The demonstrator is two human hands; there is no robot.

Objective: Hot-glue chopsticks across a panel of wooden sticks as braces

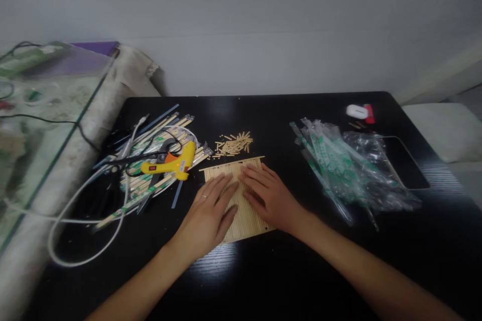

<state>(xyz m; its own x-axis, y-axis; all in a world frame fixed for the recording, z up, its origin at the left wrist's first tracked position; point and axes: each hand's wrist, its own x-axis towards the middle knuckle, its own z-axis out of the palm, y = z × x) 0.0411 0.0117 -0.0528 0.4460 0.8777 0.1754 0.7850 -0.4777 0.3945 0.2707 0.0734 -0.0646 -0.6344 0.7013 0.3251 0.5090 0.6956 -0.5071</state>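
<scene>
A flat panel of pale wooden sticks point(241, 215), laid side by side with crosswise sticks at its far and near edges, lies on the black table. My left hand point(211, 210) rests on its left half, fingers stretched out and a ring on one of them. On the right half lies my right hand point(265, 190), palm down with its fingers extended. Neither hand grips anything. Both hands cover much of the panel's middle. Just beyond its far edge is a loose pile of short cut stick pieces point(235, 144).
To the left, a yellow hot glue gun point(169, 164) lies on wrapped wooden sticks point(131, 185), with a white cable point(64, 261) looping over the table. Empty plastic wrappers point(331, 160), a phone point(404, 163) and a white case point(357, 112) lie right. A glass-topped surface point(56, 135) adjoins the left side.
</scene>
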